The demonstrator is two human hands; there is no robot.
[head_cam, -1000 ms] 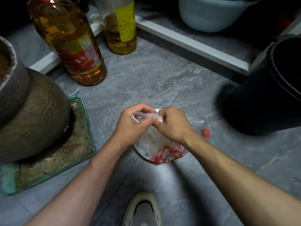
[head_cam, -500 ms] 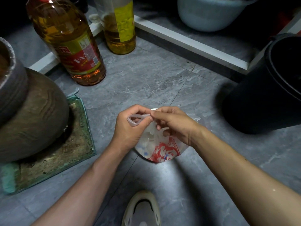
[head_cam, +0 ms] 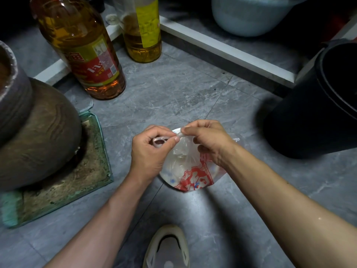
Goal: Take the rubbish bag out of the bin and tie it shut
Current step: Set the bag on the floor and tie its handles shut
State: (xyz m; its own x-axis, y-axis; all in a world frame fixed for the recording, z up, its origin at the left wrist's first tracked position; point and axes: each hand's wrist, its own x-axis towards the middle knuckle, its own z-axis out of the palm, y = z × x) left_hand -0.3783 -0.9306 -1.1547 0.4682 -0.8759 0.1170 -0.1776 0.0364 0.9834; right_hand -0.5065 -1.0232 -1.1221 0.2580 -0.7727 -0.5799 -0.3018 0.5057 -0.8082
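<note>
Grey marbled floor tiles (head_cam: 173, 89) — a white sill (head_cam: 222, 48) crossing behind, dim light.

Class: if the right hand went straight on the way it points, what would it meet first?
The right hand would probably meet the left hand first: both pinch the neck of the clear, red-printed plastic rubbish bag.

Person's body as seen from above, left forearm (head_cam: 108, 219) bare, entering left of the shoe (head_cam: 166, 248), right forearm (head_cam: 280, 200) bare, right of the shoe, one small bright droplet on it, shoe cream-coloured, smooth moulded upper, rounded toe, dark curved opening, paler grey inside
</note>
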